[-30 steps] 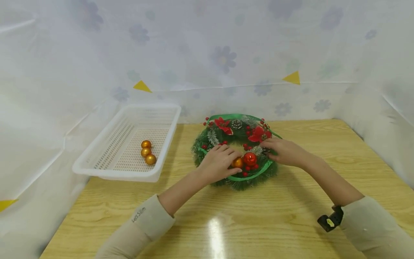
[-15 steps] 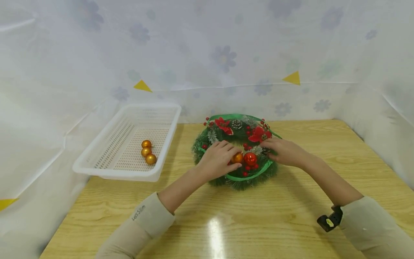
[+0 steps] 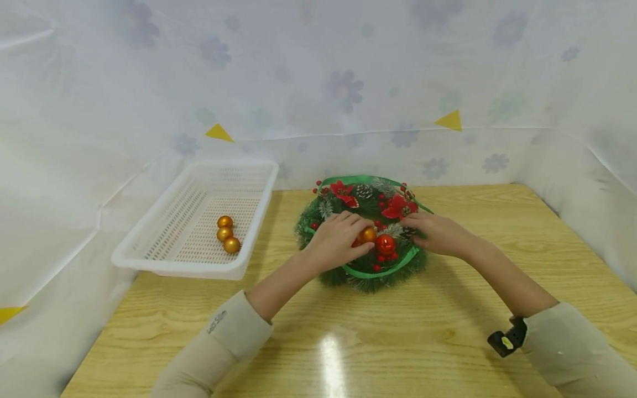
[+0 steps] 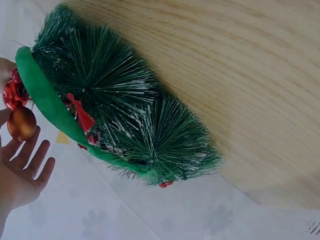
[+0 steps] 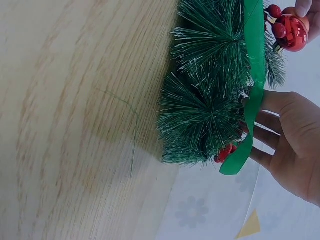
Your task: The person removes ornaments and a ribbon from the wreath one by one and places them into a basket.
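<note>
A green wreath (image 3: 368,284) with red poinsettias, berries, pinecones and a green ribbon (image 3: 385,271) lies on the table. At its near side my left hand (image 3: 334,242) pinches a gold bauble (image 3: 367,235) between thumb and fingers. That bauble (image 4: 21,123) shows below the ribbon in the left wrist view. Close beside it is a shiny red bauble (image 3: 385,244), also in the wreath. My right hand (image 3: 438,233) grips the wreath's right side, thumb and fingers around a snowy sprig and pinecone. In the right wrist view its fingertips disappear behind the ribbon (image 5: 255,55).
On the left stands a white perforated plastic basket (image 3: 141,255) with 3 gold baubles (image 3: 225,234) inside. The wood-grain table (image 3: 418,337) reaches back to a pale flowered sheet (image 3: 308,83) marked with yellow triangles.
My left hand has raised the gold bauble slightly and shifted it right, toward the red bauble. The right hand keeps its place on the wreath.
</note>
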The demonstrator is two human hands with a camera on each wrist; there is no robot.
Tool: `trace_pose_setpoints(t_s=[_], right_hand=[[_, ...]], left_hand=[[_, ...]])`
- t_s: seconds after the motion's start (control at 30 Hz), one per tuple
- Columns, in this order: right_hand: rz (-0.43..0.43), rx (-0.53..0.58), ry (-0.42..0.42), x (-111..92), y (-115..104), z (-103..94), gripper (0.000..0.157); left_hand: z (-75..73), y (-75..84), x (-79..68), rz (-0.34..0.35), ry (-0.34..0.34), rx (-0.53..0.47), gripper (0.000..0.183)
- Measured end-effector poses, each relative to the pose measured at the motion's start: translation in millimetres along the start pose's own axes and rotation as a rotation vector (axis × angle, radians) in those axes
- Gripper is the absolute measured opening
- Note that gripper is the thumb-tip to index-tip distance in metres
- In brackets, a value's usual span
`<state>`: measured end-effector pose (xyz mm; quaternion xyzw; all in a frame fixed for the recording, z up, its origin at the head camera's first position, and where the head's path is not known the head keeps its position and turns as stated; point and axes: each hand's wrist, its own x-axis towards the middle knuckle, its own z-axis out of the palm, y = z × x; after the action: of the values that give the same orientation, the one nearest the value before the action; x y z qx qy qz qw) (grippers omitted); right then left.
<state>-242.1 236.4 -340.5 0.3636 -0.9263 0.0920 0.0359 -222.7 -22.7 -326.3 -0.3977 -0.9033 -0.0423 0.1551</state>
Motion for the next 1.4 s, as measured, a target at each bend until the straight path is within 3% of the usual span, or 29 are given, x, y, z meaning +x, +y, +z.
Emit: trace_pose_setpoints(t_s=[0.3, 0.73, 1.4], right_hand=[[-0.002, 0.0, 0.003, 0.2, -0.6, 0.3, 0.035], [-0.017, -0.007, 0.022, -0.5, -0.6, 0.1, 0.035], [-0.04, -0.004, 0.033, -0.2, -0.3, 0.2, 0.036]], left_hand=[[-3.3, -0.8, 8.9, -0.012, -0.013, -0.079, 0.041], [-9.4, 4.6, 23.2, -0.043, -0.069, -0.101, 0.044], [-11.7, 5.7, 32.1, -0.04, -0.041, -0.117, 0.043]])
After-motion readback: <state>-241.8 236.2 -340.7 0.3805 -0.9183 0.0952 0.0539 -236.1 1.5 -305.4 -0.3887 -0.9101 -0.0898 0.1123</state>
